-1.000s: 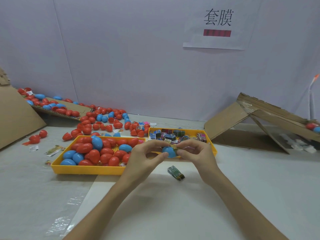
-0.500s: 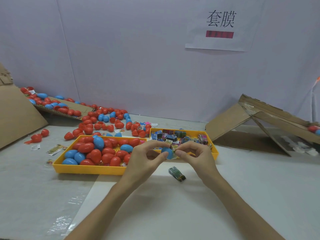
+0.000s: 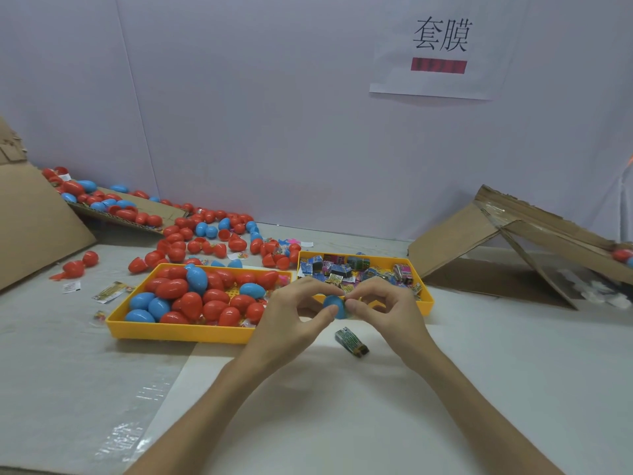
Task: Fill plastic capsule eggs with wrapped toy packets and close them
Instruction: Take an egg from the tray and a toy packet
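A blue capsule egg point(image 3: 334, 306) is held between both hands above the table, in front of the trays. My left hand point(image 3: 294, 313) pinches its left side with thumb and fingers. My right hand point(image 3: 383, 308) grips its right side, where a bit of wrapped packet shows at the fingertips. Whether the egg is closed is hidden by the fingers. A wrapped toy packet point(image 3: 351, 341) lies on the table just below the hands. The left yellow tray point(image 3: 178, 332) holds red and blue eggs. The right yellow tray point(image 3: 426, 296) holds several wrapped packets.
Loose red and blue eggs point(image 3: 205, 234) spread over the table behind the left tray and on a cardboard flap point(image 3: 137, 214). Cardboard sheets stand at the far left point(image 3: 37, 217) and right point(image 3: 513, 241). A paper sign point(image 3: 440, 46) hangs on the wall.
Both hands stayed on the blue egg; the fingers have drawn closer together around it. The camera view shifted slightly.
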Demonstrator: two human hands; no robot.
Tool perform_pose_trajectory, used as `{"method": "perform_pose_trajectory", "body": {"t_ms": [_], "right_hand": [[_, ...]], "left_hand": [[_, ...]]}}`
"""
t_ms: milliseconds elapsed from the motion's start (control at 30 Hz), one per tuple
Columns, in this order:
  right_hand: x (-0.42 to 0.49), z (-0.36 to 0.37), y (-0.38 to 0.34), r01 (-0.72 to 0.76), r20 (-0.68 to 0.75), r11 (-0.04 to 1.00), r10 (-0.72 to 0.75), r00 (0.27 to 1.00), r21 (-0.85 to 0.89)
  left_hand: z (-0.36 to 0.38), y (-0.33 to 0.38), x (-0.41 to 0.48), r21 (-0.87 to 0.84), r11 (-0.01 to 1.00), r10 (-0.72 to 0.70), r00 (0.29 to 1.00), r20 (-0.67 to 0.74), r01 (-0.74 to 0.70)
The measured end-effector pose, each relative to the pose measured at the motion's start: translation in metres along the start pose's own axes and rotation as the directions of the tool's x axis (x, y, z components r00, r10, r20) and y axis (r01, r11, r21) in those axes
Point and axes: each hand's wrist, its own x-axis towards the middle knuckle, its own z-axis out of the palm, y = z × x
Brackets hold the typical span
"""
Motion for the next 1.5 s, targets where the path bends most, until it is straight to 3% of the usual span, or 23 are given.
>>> {"method": "perform_pose_trajectory", "body": {"t_ms": [500,1067,1167,1333,1500], "right_hand": [[0.0001,-0.0014,0.0000,-0.011,0.000,0.999,0.011,1.000,0.051],[0.0012,-0.0013,0.0021,-0.043,0.008,0.999,0.043,0.999,-0.011],[0.0012,-0.0017,0.0018,-0.081,0.017,0.996,0.081,0.997,0.046],[0.0006,-0.0017,0.0008,-0.173,0.149,0.963,0.144,0.978,0.205],[-0.0005,-0.0028,-0.0009,-0.165,0.148,0.949,0.128,0.981,0.268]], "left_hand": [[-0.0011,0.0027,-0.0001,0.008,1.000,-0.018,1.000,0.004,0.018],[-0.0008,0.0051,-0.0017,-0.042,0.999,-0.026,0.999,0.022,0.027],[0.0001,0.0061,-0.0022,-0.085,0.995,-0.045,0.999,0.003,0.045],[-0.0027,0.0083,-0.0005,-0.183,0.979,-0.088,0.996,-0.010,0.084],[-0.0040,0.0094,0.0005,-0.152,0.987,-0.066,0.997,-0.026,0.061]]}}
